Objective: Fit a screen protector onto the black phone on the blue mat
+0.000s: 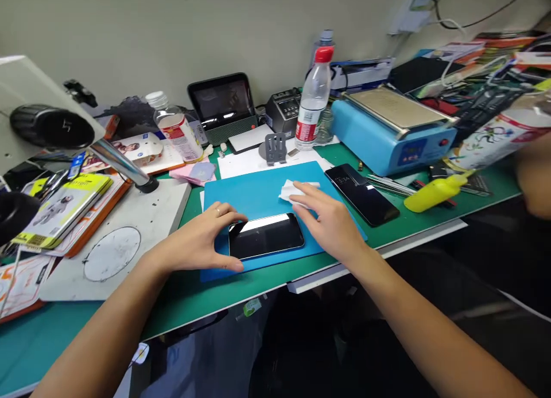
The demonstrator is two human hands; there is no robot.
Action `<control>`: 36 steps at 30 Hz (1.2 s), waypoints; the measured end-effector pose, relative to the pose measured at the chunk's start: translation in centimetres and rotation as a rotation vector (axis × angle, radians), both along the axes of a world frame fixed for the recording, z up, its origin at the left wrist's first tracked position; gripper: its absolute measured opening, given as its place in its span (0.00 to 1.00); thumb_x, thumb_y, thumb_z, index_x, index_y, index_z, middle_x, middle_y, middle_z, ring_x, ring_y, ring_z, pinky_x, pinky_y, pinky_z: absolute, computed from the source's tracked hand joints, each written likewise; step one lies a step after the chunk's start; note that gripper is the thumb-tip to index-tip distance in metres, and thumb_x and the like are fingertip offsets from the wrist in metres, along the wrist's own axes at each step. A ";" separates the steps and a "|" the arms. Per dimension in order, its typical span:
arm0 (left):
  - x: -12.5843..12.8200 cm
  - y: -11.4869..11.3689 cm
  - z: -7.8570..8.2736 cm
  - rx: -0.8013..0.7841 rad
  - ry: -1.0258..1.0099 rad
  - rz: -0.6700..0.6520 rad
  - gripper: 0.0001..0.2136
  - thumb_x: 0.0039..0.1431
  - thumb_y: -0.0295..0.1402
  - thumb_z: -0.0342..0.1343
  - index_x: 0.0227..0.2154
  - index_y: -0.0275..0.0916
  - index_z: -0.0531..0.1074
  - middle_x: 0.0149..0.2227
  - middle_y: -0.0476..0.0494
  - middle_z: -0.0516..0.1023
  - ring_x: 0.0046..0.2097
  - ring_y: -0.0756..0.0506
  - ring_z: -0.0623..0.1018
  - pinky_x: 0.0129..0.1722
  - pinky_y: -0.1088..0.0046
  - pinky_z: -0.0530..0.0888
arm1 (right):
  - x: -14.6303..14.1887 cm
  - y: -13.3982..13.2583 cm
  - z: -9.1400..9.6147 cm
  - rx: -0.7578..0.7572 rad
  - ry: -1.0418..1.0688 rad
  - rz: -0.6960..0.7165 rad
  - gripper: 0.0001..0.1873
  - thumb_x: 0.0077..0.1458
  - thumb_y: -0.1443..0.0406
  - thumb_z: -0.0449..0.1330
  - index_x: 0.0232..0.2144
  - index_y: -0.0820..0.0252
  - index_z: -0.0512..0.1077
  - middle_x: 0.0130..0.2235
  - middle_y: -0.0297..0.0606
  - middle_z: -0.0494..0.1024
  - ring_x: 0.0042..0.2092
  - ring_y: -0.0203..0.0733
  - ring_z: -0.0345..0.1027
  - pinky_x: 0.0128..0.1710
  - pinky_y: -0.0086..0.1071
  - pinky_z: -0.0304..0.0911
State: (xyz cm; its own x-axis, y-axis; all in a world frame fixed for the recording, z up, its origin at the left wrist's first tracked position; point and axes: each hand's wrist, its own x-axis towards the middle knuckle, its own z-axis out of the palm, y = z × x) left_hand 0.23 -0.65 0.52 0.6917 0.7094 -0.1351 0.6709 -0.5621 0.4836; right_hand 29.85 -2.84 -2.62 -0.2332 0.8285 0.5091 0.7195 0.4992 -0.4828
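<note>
A smartphone (267, 238) with a dark, reflective screen lies face up on a blue mat (249, 186). My left hand (204, 235) grips its left end, fingers at the far edge and thumb at the near edge. Just beyond the phone's right end, my right hand (333, 223) has its fingers on a crumpled white tissue (287, 191); the fingertips are partly hidden by it. Part of the white material also shows past the fingers. To the right, a second phone (372, 202) showing the time on its screen lies partly over the mat's edge.
A yellow squeeze bottle (434, 194) and tweezers (390, 184) lie at right, before a blue heating-plate machine (387, 140). Plastic bottles (310, 114) stand behind. On the left, a metal stand (124, 166) rises from a white base. Another person's blurred hand (534, 174) is far right.
</note>
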 end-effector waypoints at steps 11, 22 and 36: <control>-0.1 0.3 -0.1 0.214 0.144 0.025 0.30 0.53 0.57 0.64 0.50 0.39 0.70 0.50 0.38 0.72 0.52 0.36 0.73 0.53 0.56 0.72 | 1.7 -1.2 -1.2 -0.125 -0.109 0.208 0.37 0.57 0.49 0.67 0.63 0.60 0.69 0.63 0.47 0.75 0.63 0.57 0.68 0.61 0.53 0.67; 0.2 0.1 0.2 0.248 0.111 0.026 0.29 0.53 0.56 0.63 0.48 0.37 0.69 0.46 0.41 0.74 0.47 0.38 0.75 0.47 0.65 0.70 | 1.8 -0.9 -1.8 -0.018 -0.252 0.311 0.38 0.60 0.51 0.64 0.66 0.61 0.63 0.56 0.51 0.76 0.56 0.56 0.69 0.54 0.50 0.70; -0.7 0.5 -0.4 0.166 0.087 -0.033 0.34 0.51 0.58 0.66 0.49 0.35 0.68 0.47 0.39 0.73 0.46 0.39 0.75 0.42 0.67 0.68 | 1.5 0.1 -1.3 0.179 -0.242 0.370 0.27 0.55 0.60 0.70 0.55 0.57 0.69 0.53 0.49 0.77 0.52 0.54 0.76 0.53 0.45 0.73</control>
State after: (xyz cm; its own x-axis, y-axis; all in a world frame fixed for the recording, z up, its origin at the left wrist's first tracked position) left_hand -0.50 -0.17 0.08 0.7059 0.7040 -0.0780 0.6859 -0.6519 0.3233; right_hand 31.36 -2.71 -3.95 -0.6255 0.5718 0.5309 0.5591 0.8031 -0.2063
